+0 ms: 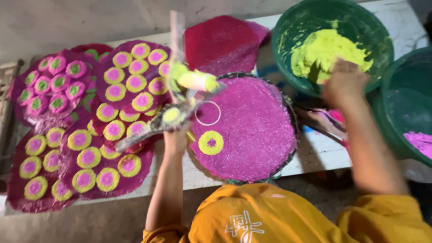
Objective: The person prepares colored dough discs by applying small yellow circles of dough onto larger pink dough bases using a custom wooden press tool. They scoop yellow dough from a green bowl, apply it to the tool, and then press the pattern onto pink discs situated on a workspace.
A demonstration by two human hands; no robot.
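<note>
Head view — left hand (176, 137) at frame centre, clenched on blurred stick-like tool (173, 114) smeared yellow; tool's long axis runs lower left to upper right. Tool sits over left rim of round magenta sheet (256, 135) on desk (315, 155). Sheet carries one yellow ring disc (211, 142) and bare ring mould (208, 113). Right hand (344, 83), upper right, reaches into green basin (288, 31), fingers down on yellow paste (328, 51) — grip cannot tell. Left hand nearer sheet.

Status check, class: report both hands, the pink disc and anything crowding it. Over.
Left hand gripping paste-smeared tool at pink disc edge. Right hand in green bowl of yellow paste. One yellow ring laid; white hoop on disc.
</note>
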